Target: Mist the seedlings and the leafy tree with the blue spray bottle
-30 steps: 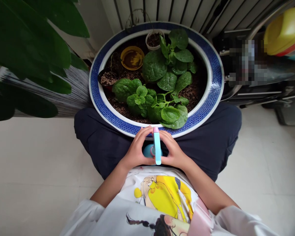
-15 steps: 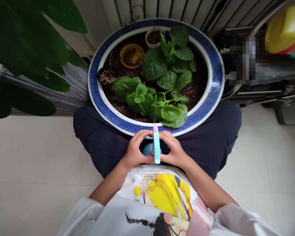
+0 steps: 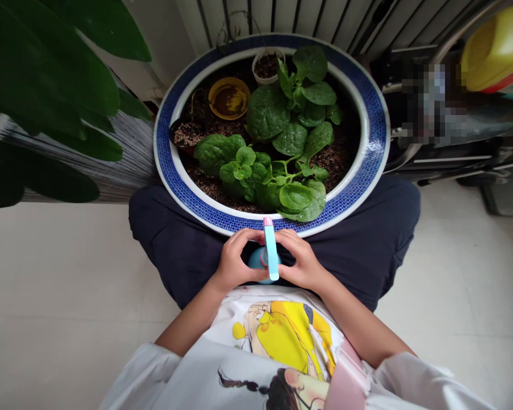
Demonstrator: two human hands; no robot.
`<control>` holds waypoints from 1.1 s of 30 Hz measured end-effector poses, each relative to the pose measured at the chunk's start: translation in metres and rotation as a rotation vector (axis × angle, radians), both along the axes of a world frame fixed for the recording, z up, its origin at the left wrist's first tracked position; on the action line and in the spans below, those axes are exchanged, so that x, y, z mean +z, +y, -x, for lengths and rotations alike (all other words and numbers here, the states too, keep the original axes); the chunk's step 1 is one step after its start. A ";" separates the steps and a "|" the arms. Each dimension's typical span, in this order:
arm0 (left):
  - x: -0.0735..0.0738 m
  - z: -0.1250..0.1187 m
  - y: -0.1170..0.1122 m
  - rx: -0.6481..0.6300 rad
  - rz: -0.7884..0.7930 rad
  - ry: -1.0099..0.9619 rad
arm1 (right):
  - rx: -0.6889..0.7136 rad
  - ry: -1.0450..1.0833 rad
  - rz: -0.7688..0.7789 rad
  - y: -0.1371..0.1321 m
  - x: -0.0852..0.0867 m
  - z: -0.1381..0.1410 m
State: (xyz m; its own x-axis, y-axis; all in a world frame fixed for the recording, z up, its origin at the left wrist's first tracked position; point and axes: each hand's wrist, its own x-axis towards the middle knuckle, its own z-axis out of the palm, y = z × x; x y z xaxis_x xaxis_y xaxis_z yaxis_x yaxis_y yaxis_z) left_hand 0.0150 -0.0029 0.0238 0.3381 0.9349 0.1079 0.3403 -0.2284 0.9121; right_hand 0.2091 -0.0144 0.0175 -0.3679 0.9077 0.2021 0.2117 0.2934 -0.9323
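Note:
Between my two hands is a light blue spray bottle [image 3: 272,253] with a pink nozzle, which points at the near rim of a big pot. My left hand [image 3: 238,259] grips its head from the left, fingers in front and thumb behind. From the right, my right hand [image 3: 301,259] holds it the same way. The bottle's lower body is mostly hidden under the head. Just beyond the nozzle, leafy green plants [image 3: 297,196] grow in dark soil inside the blue and white ceramic pot [image 3: 377,142]. Some leaves carry water drops.
In the pot's soil sit a yellow dish [image 3: 229,98], a small white cup [image 3: 267,65] and a dark little pot [image 3: 188,134]. Large leaves [image 3: 47,74] overhang the left side. A metal-framed cart [image 3: 448,159] and a yellow container [image 3: 498,48] stand at the right.
A thin water stream at the nozzle has disappeared. The spray bottle's head has tilted slightly, its nozzle shifting a little left and up. Both hands keep their hold.

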 end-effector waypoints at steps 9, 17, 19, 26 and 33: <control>-0.010 0.001 0.002 -0.118 -0.053 -0.026 | 0.023 -0.079 -0.032 0.001 -0.007 -0.003; -0.013 0.003 0.002 -0.208 -0.016 -0.030 | 0.057 -0.075 -0.047 0.000 -0.008 -0.001; -0.012 0.003 0.003 -0.218 0.005 -0.031 | 0.056 -0.068 -0.052 0.001 -0.008 -0.002; -0.008 0.004 0.004 -0.128 -0.009 -0.029 | 0.007 -0.036 -0.035 -0.001 -0.010 -0.003; -0.009 0.004 0.001 -0.103 0.009 -0.009 | -0.011 -0.031 -0.007 -0.001 -0.005 -0.003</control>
State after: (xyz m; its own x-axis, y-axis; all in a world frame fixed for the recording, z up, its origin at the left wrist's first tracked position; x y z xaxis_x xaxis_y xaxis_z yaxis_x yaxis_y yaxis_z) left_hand 0.0109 -0.0023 0.0144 0.4319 0.8960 0.1030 0.3072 -0.2535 0.9172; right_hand 0.2117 -0.0156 0.0121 -0.3643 0.9101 0.1975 0.2434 0.2977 -0.9231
